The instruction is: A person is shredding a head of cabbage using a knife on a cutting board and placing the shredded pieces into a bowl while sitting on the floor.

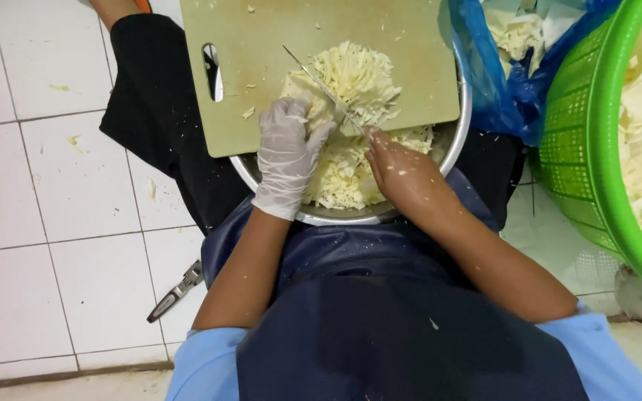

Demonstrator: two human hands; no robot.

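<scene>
A pale green cutting board (261, 44) rests across a metal bowl (336, 217) on my lap. A pile of shredded cabbage (358, 74) lies on the board, and more shreds fill the bowl below it. My left hand (287, 148), in a white glove, presses down on the cabbage at the board's near edge. My bare right hand (399, 171) grips the handle of a thin knife (321, 82), whose blade slants across the cabbage just right of the gloved fingers.
A green plastic basket (588, 134) of cabbage leaves stands at right, next to a blue plastic bag (499, 89) with more leaves. A second knife (176, 291) lies on the white tiled floor at left. I wear a dark blue apron.
</scene>
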